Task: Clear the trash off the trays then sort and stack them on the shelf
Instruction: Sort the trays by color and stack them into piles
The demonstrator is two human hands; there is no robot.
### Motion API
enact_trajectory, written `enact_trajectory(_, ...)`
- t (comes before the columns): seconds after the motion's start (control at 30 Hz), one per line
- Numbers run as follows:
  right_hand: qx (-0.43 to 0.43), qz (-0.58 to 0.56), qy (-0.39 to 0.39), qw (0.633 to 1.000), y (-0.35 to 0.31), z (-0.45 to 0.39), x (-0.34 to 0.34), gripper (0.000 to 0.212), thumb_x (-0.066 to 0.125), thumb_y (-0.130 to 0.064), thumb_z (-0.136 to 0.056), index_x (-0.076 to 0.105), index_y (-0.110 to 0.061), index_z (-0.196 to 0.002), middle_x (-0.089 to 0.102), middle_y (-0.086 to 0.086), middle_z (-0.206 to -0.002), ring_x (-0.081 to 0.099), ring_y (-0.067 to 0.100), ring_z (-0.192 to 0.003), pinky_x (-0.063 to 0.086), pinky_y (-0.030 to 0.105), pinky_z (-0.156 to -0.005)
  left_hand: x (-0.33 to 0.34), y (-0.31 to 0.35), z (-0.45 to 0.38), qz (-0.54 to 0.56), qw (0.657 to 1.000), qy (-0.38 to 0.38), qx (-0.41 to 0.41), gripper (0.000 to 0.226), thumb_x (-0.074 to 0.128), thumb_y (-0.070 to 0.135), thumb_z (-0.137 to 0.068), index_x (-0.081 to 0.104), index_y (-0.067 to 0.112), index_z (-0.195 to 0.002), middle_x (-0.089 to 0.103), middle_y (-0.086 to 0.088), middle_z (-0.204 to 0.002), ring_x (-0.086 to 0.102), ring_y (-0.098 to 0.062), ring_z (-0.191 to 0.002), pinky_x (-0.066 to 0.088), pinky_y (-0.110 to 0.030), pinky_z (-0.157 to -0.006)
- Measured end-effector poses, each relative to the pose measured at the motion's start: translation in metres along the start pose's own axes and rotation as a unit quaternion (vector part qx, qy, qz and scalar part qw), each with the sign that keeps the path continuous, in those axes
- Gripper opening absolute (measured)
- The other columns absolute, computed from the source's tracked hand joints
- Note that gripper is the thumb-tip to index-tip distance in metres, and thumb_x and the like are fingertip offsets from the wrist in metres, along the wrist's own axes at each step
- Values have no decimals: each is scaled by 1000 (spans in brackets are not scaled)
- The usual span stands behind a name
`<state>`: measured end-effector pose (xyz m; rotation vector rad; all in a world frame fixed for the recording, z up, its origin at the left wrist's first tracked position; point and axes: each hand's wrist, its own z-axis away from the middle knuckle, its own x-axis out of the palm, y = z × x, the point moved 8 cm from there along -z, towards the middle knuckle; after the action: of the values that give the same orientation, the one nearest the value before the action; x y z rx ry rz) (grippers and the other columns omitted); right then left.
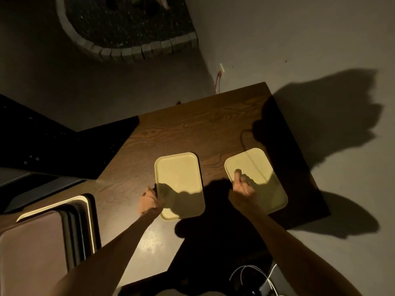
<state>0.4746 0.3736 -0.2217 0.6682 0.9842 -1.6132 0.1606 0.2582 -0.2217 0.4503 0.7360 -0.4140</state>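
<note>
Two pale yellow rectangular plastic trays with rounded corners are seen lying flat on a dark brown wood-grain desk (192, 124), side by side and apart from each other. The left-hand yellow tray (178, 180) is gripped at its near left edge by the left hand (150, 201), whose fingers (149, 192) are curled round the rim (the thumb is hidden, so its exact placing cannot be told). The right-hand yellow tray (258, 171) is turned at a slight angle to the first; the right hand (242, 186) is held at its near left edge with the fingers (238, 174) curled inward over the rim, and it appears to be pinched there, though the contact itself is lost in shadow. Both tray surfaces are bare, and half of each is covered by the dark shadows of the arms.

At the near left corner of the desk a stack of larger trays (55, 236) is seen, with a brown tray on top, darker ones beneath and a cream-edged tray at the bottom. White cables (252, 274) are coiled on the grey floor (342, 242) below the near right of the desk. Farther off, a curved border of grey paving blocks (136, 50) is laid round a dark gravel bed.
</note>
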Motion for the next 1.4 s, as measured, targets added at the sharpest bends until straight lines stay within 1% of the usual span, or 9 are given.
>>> enact_trajectory(0.2, -94, 122, 36, 987, -12, 3, 4, 52, 73, -4, -64, 68, 1, -116, 57, 4, -48, 54, 19, -35, 38, 23, -35, 5, -5, -8, -40, 999, -32, 7, 31, 67, 12, -82, 57, 4, -110, 64, -19, -109, 62, -36, -101, 56, -40, -82)
enact_trajectory(0.3, -119, 106, 14, 987, -11, -5, 7, 44, 57, -12, -70, 73, -6, -110, 51, 0, -42, 47, 15, -31, 34, 20, -34, 7, -8, -9, -3, 999, -47, 2, 31, 69, 9, -79, 58, 4, -108, 62, -16, -104, 62, -34, -98, 57, -39, -79)
enact_trajectory(0.4, -90, 163, 10, 982, -21, 2, -19, 48, 62, -21, -81, 56, -13, -128, 66, 5, -67, 63, 20, -55, 50, 29, -51, 5, -8, -6, 130, 988, -80, -32, 27, 67, 2, -82, 55, 2, -106, 62, -24, -109, 64, -34, -91, 60, -46, -77)
enact_trajectory(0.5, -85, 128, -32, 988, -34, -2, -34, 62, 52, -22, -97, 21, -8, -149, 67, 16, -106, 66, 31, -95, 50, 40, -82, -7, 1, 1, 234, 966, -108, -30, 30, 64, 2, -86, 50, 0, -112, 59, -26, -118, 63, -32, -88, 60, -42, -67)
enact_trajectory(0.7, -103, 78, 10, 992, -76, 5, -81, 46, 60, -16, -90, 38, -8, -130, 68, 9, -83, 60, 25, -66, 45, 30, -56, -36, 28, 23, 329, 926, -178, 42, 22, 61, 2, -89, 58, 17, -104, 63, -12, -104, 65, -32, -96, 59, -31, -61)
enact_trajectory(1.07, -251, -144, -41, 956, -214, 52, -111, 67, 65, -12, -87, 31, -12, -145, 52, -10, -74, 62, 18, -81, 58, 33, -68, -93, 51, 69, 430, 882, -172, 85, 41, 54, -13, -77, 67, 3, -112, 73, -13, -95, 65, -28, -90, 52, -37, -76)
enact_trajectory(1.17, -273, -167, -38, 947, -246, 62, -110, 73, 65, -15, -88, 25, -14, -149, 62, 1, -84, 69, 21, -80, 62, 37, -67, -116, 55, 87, 451, 870, -147, 135, 38, 65, -4, -82, 69, 13, -115, 77, -8, -99, 72, -26, -95, 58, -40, -82)
enact_trajectory(1.27, -277, -203, -57, 937, -272, 70, -105, 77, 62, -15, -92, 17, -15, -154, 67, 6, -85, 71, 12, -67, 59, 20, -57, -135, 49, 100, 462, 863, -120, 164, 38, 64, -1, -89, 66, 18, -122, 76, -11, -106, 73, -24, -101, 60, -39, -81)
enact_trajectory(1.4, -265, -239, -100, 929, -298, 81, -90, 63, 49, -22, -100, 19, -22, -155, 66, 5, -108, 72, 13, -84, 57, 20, -72, -159, 32, 115, 479, 855, -96, 176, 36, 64, 2, -91, 65, 14, -125, 77, -11, -105, 74, -22, -97, 61, -31, -72)
